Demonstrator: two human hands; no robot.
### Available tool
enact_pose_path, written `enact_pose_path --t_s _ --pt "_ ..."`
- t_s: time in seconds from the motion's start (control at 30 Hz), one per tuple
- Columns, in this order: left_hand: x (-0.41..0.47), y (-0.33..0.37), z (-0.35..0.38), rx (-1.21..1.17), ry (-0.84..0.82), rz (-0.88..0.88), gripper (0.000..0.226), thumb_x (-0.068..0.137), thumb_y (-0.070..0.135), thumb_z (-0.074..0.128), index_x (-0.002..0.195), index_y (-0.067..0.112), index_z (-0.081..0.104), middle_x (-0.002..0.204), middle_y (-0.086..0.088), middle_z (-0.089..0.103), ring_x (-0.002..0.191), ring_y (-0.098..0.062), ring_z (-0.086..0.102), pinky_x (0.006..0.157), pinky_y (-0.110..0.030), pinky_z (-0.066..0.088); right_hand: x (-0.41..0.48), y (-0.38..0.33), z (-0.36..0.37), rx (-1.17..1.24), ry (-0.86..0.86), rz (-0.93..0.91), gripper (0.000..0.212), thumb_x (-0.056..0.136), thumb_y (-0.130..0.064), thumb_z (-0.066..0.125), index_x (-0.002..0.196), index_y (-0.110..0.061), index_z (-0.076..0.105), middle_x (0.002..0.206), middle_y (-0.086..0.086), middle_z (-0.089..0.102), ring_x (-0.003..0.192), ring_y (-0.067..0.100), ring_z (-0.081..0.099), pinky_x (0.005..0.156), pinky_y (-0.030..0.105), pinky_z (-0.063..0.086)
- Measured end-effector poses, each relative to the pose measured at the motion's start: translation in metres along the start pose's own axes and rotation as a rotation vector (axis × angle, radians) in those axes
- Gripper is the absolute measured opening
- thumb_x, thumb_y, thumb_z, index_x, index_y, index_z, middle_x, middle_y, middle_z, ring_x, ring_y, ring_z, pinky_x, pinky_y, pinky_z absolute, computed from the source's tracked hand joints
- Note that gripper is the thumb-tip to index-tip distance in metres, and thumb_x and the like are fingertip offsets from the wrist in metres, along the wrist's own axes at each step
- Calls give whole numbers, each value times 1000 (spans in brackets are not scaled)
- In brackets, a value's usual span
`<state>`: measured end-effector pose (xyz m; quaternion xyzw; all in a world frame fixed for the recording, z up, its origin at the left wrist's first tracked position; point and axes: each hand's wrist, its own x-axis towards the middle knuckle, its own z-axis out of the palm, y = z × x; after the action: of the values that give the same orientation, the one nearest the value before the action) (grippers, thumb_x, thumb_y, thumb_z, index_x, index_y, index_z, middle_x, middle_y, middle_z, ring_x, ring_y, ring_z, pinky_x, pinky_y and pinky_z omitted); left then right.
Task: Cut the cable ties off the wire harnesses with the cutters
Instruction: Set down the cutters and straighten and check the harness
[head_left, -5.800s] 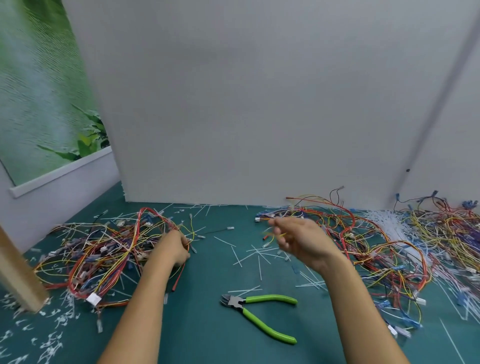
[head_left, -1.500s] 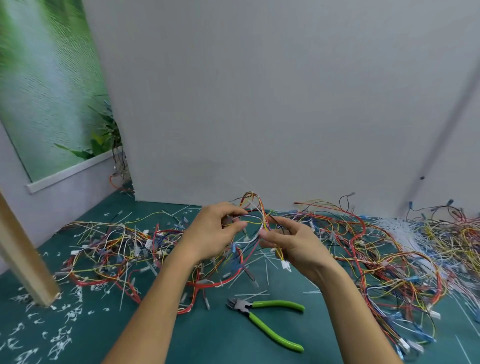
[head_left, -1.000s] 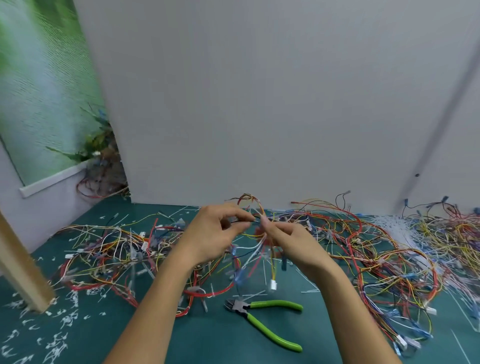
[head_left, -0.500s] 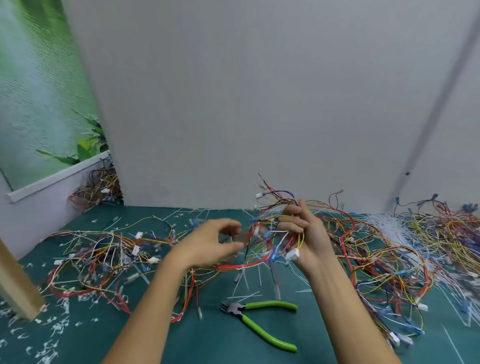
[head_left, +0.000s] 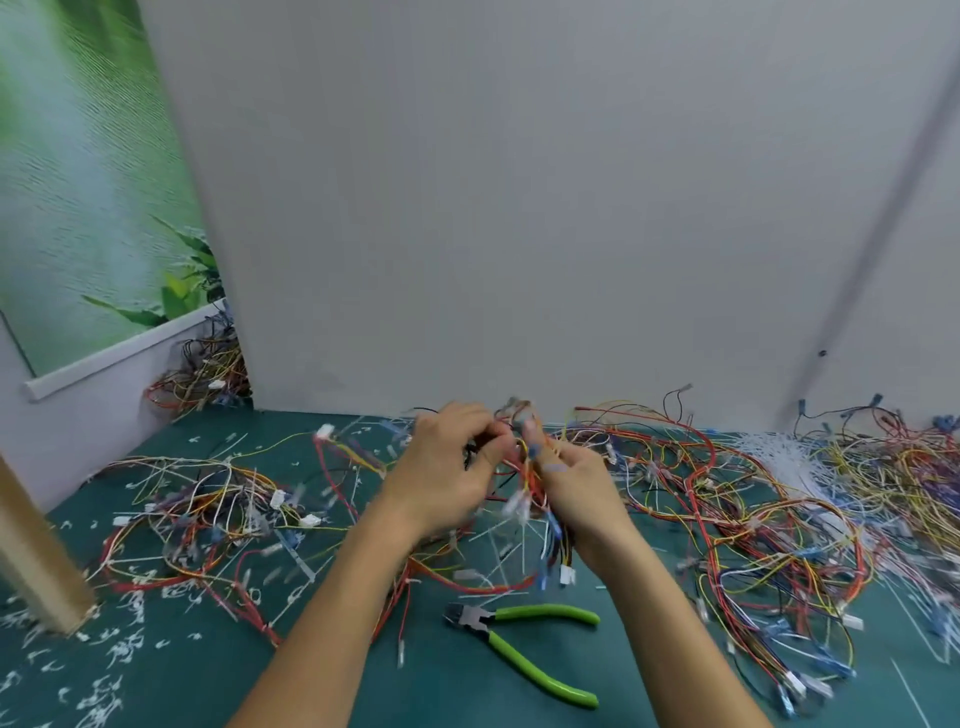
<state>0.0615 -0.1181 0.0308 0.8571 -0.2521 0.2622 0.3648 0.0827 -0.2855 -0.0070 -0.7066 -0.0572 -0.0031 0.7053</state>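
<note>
A: What's being gripped?
B: The left hand (head_left: 447, 467) and the right hand (head_left: 576, 483) both pinch one wire harness (head_left: 525, 480), raised over the middle of the counter (head_left: 441, 691), connectors dangling
A: And the cutters (head_left: 540, 613)?
B: Lying free toward the near edge, below the hands; loose harness heaps (head_left: 753, 519) sprawl along both sides
</note>
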Motion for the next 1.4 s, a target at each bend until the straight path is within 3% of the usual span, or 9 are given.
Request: enact_pose_path --t_s 0.1,0.2,0.3,0.53,0.67,0.83,1.13,1.27,1.4 --pt "0 2 3 -69 6 27 10 97 18 65 89 18 70 82 11 63 82 -6 56 76 -19 42 0 -3 -1 -2 38 -2 69 95 -57 62 85 10 66 74 24 64 70 18 54 72 34 44" --pt "-3 -1 0 -146 -52 -25 13 100 23 61 89 27 65 76 21 61 73 -1 56 68 -11 40 2 -9 -18 168 186 76 49 99 -52 59 74 -10 63 58 4 59 50 15 52 54 28 44" --pt "-2 -8 -3 -76 -131 -103 20 98 25 59 80 33 61 68 21 59 60 1 52 58 -11 37 9 -13 -40 495 282 218 32 104 -38 59 83 -13 58 58 0 58 52 16 53 57 33 47" --pt "0 -31 -29 150 -109 -326 30 94 41 65 71 21 67 59 9 62 54 -5 53 61 -29 46 13 -21 -80 1011 54 297 47 109 -39 44 65 -21 47 46 -10 35 37 3 37 38 16 31" --pt "-5 -38 -53 54 87 -245 48 92 36 69 56 7 56 47 4 42 46 -8 34 49 -24 31 10 -29 -88 1017 -83 297 47 108 -38 45 65 -21 48 49 -11 33 38 2 29 35 13 25" --pt "-9 -36 -62 -211 223 -175 56 93 31 68 50 6 42 45 10 29 43 -8 27 45 -22 23 4 -32 -62 840 25 243 38 106 -38 51 73 -19 46 52 -9 31 38 3 31 36 15 27" --pt "-3 8 -7 -266 -91 -110 52 95 40 66 51 19 49 45 11 32 45 -3 29 47 -18 24 -5 -12 5 304 28 140 43 88 -49 72 79 -10 56 58 3 47 46 14 43 45 25 43" --pt "-7 21 -4 -293 -335 -106 56 92 44 66 51 11 45 47 8 28 46 -9 26 47 -23 23 11 -3 -16 606 218 208 29 102 -33 61 88 -8 60 60 1 57 49 10 49 47 23 48" --pt "-5 14 -22 -159 -536 -202 54 85 48 73 55 10 50 46 7 39 46 -8 34 48 -20 30 21 2 -61 1010 282 265 29 107 -31 50 81 -18 46 50 -7 41 40 5 41 46 16 44"
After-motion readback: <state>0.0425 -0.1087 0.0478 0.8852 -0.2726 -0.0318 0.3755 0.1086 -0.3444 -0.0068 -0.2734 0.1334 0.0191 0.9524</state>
